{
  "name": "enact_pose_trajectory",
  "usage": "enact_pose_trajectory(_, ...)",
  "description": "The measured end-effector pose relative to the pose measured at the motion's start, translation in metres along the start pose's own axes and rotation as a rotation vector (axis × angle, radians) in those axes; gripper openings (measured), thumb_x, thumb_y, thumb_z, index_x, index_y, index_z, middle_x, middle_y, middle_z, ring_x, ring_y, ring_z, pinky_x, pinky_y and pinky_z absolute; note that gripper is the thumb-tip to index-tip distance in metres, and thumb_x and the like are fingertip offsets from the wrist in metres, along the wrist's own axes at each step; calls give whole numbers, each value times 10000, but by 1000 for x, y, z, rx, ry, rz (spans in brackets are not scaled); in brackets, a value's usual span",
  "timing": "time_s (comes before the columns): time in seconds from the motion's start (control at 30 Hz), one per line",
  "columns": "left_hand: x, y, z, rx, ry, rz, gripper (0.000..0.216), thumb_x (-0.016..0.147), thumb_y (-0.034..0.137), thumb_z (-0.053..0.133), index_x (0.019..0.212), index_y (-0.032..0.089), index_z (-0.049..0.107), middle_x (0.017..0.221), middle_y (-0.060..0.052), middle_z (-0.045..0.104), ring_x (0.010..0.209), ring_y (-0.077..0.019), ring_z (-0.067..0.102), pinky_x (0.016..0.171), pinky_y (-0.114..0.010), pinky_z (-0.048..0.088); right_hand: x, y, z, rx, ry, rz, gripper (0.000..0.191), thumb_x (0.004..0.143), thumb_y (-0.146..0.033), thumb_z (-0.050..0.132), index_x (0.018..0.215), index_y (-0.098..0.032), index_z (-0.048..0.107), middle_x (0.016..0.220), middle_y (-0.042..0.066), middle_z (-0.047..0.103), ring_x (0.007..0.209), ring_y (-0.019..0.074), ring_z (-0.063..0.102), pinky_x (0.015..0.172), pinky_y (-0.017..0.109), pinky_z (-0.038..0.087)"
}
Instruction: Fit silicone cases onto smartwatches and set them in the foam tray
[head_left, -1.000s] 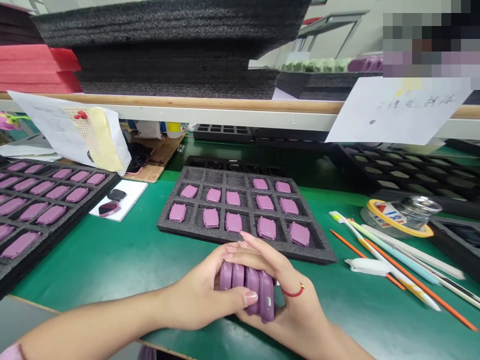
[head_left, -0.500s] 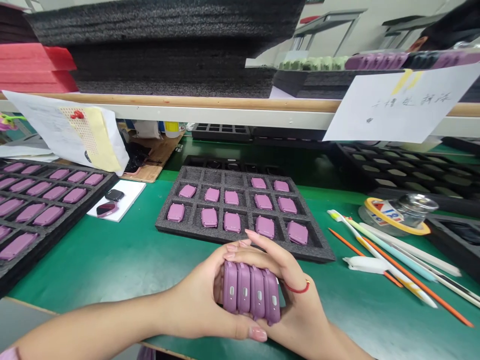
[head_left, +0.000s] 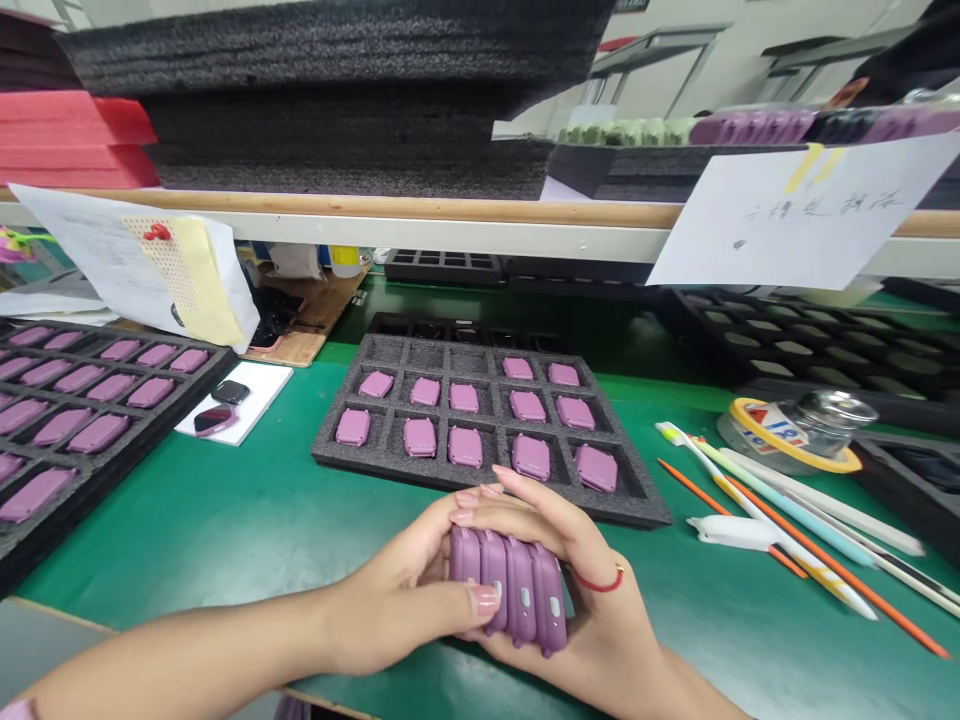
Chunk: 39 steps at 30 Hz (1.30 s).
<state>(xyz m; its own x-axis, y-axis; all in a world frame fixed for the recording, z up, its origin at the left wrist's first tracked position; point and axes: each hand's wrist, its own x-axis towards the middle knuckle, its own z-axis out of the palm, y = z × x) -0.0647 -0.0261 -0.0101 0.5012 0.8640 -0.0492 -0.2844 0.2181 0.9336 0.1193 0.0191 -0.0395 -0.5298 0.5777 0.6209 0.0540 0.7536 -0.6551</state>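
Both my hands hold a row of several purple watch cases (head_left: 536, 600), stood on edge side by side, each with a silver oval on its side. My left hand (head_left: 397, 605) closes round the left end, its thumb lying across the near faces of the first two cases. Wrapped round the far side and right end is my right hand (head_left: 592, 590), with a red string at its base; its index finger points up and away. Just beyond the hands sits a black foam tray (head_left: 367, 470) with purple watch cases in many of its compartments.
A second foam tray (head_left: 210, 372) of purple cases stands at left, beside a white pad (head_left: 259, 400) with two dark-faced pieces. Brushes and sticks (head_left: 795, 515) and a glass jar (head_left: 787, 435) lie at right. Overhead runs a shelf edge (head_left: 450, 225) with hanging paper (head_left: 795, 220).
My left thumb has lifted from below the row onto the near faces of the cases at the left. The held row has shifted very slightly right; the trays stay put.
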Motion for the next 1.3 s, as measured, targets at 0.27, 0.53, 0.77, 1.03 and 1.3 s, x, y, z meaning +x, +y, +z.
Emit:
enact_pose_trajectory(0.27, 0, 1, 1, 0, 15, -38, 535, 886, 347, 679, 1359, 215, 467, 1179, -73, 617, 1090, -228, 599, 943, -370, 472, 3, -2, -1, 39, 10, -8, 942, 743, -173, 812, 1525, -261, 294, 1185, 61, 724, 1133, 262, 696, 1056, 412, 546)
enact_pose_trajectory(0.53, 1, -3, 5, 153, 91, -3, 504, 899, 216, 623, 1372, 228, 450, 1246, -84, 612, 1186, -249, 584, 1040, -419, 460, 3, -5, 1, -29, -16, -35, 887, 794, -199, 770, 1533, -257, 284, 1181, 67, 738, 1110, 262, 712, 1019, 400, 573)
enact_pose_trajectory(0.77, 3, -5, 6, 289, 164, 73, 484, 813, 170, 678, 1264, 170, 500, 1265, -121, 626, 1252, -286, 564, 1081, -453, 439, 4, -8, 2, -81, -31, -82, 853, 828, -194, 727, 1542, -280, 269, 1213, 64, 733, 1136, 276, 700, 1004, 443, 583)
enact_pose_trajectory(1.03, 6, -13, 4, 146, 179, 8, 821, 583, 192, 905, 1288, 205, 483, 1317, -135, 625, 1249, -340, 579, 1072, -502, 441, -2, -2, 2, -166, -91, -180, 711, 969, -305, 595, 1573, -263, 222, 1309, 105, 686, 1202, 268, 663, 1051, 459, 544)
enact_pose_trajectory(1.3, -2, -6, 3, 518, 201, 159, 703, 714, 269, 862, 1303, 268, 479, 1128, -38, 758, 1049, -240, 713, 983, -346, 507, -1, -8, -11, -7, 12, 36, 800, 939, -648, 472, 1579, -251, 204, 1532, 119, 435, 1412, 297, 438, 1190, 478, 359)
